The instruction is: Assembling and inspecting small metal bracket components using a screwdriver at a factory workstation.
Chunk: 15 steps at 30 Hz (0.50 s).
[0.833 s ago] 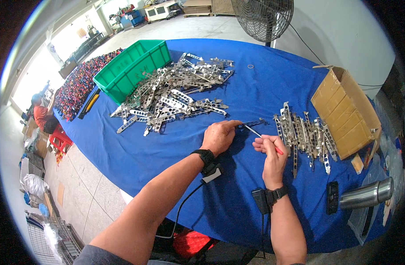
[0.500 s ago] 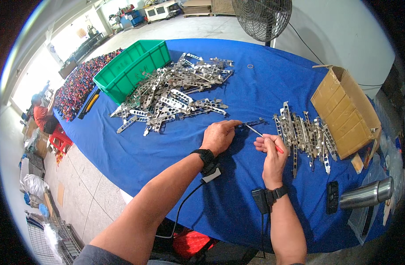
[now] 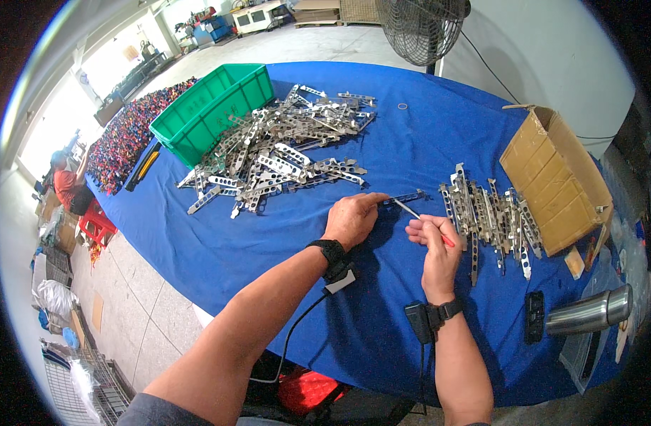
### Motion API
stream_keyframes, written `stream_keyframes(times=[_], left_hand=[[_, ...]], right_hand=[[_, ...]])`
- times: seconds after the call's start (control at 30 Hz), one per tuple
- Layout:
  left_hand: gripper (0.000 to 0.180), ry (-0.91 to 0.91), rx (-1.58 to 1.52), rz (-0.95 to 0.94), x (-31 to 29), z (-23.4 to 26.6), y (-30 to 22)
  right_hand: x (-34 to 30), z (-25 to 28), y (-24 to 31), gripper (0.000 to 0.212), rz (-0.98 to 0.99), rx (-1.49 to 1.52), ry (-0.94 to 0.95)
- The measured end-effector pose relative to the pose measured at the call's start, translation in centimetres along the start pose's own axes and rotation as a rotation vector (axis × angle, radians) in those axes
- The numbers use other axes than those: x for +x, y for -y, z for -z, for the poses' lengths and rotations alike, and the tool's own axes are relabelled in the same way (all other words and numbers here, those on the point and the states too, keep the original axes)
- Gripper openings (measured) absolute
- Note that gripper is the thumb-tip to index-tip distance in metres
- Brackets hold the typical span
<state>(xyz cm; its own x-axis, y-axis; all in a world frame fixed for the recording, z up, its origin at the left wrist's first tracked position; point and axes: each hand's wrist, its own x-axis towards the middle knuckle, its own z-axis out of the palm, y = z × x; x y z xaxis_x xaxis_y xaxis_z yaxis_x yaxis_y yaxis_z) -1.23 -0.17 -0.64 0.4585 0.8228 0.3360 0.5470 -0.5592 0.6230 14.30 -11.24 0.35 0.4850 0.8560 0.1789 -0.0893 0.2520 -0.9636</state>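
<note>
My left hand (image 3: 353, 219) is closed at the near end of a perforated metal strip (image 3: 409, 197), its index finger pressed along the end. The strip lies low over the blue cloth, and the fingers hide part of it. Between the fingers of my right hand (image 3: 439, 248) is a slim tool with a red handle (image 3: 448, 241) and a thin metal shaft (image 3: 406, 208). The shaft's tip meets the strip close to my left fingertip; whether it touches cannot be made out. Left of the hands lies a large heap of similar strips (image 3: 286, 167); a smaller pile (image 3: 488, 216) lies to the right.
A green crate (image 3: 219, 113) stands behind the large heap. An open cardboard box (image 3: 556, 181), a metal flask (image 3: 588, 312) and a black device (image 3: 534, 317) are at the right. Beyond the table is a fan (image 3: 425, 28). Far left, a person (image 3: 70, 184) sits near many colourful pieces (image 3: 130, 135).
My right hand and the red-handled tool have shifted very slightly. My left hand and the strip stay in place. The fan head has turned a little.
</note>
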Motion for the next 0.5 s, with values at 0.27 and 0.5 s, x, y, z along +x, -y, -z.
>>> stream_keyframes(times=[0.27,0.5], left_hand=[[0.031,-0.011,0.021,0.002,-0.1,0.1,0.1],[0.031,-0.005,0.01,0.01,-0.2,0.3,0.4]], right_hand=[[0.1,0.2,-0.3,0.021,-0.006,0.003,0.02],[0.1,-0.3,-0.5,0.019,0.008,0.011,-0.035]])
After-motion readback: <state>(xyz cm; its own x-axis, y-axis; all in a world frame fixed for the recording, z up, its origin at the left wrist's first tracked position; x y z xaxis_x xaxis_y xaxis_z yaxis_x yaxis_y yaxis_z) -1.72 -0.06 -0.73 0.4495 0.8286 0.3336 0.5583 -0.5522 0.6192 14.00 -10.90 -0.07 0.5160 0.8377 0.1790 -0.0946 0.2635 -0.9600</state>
